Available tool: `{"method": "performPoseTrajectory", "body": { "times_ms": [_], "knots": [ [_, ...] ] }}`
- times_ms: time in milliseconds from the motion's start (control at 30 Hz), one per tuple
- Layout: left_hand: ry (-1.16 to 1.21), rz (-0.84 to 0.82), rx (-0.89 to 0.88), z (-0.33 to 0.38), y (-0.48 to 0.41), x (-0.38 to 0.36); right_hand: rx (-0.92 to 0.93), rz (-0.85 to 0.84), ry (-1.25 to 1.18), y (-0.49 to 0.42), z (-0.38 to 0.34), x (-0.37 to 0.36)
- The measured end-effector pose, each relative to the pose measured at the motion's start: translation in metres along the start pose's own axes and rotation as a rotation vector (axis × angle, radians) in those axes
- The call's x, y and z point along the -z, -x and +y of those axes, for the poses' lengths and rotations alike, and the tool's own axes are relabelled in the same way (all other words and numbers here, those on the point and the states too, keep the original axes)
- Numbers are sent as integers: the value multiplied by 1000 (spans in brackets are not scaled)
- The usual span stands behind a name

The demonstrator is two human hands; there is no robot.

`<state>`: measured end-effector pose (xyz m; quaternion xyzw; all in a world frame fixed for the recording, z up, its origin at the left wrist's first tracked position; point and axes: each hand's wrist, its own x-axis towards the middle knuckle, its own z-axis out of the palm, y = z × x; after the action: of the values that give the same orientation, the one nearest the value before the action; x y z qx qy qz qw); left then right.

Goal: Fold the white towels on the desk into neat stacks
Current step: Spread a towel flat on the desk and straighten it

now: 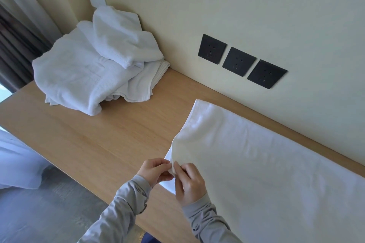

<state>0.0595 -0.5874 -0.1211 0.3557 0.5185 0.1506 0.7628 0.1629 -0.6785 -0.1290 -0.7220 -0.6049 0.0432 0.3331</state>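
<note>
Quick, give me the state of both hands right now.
Left hand: closed, pinching the near corner of the spread white towel.
Right hand: closed, pinching the same corner.

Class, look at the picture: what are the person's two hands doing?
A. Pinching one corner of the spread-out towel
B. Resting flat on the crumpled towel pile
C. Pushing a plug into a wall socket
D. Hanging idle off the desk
A: the left hand and right hand meet at the near corner of the spread white towel and pinch it, well apart from the crumpled towel pile.
</note>
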Motion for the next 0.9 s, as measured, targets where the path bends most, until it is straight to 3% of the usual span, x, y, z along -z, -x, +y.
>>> {"method": "performPoseTrajectory", "body": {
  "times_ms": [200,400,600,733,833,900],
  "knots": [
    [28,49,-33,-5,4,1,-90,1,13,-5,4,6],
    [1,71,-63,-8,4,-1,4,-100,7,-2,-1,5],
    [-166,77,-113,-11,6,3,-27,-266,-155,3,1,4],
    [-204,88,-97,-14,3,11,-184,-351,-318,-18,23,21],
    [-240,84,-95,-20,3,17,-167,-353,-133,-77,57,37],
    [-254,103,-95,-25,3,20,-82,-476,95,-125,78,38]
  ]
}}
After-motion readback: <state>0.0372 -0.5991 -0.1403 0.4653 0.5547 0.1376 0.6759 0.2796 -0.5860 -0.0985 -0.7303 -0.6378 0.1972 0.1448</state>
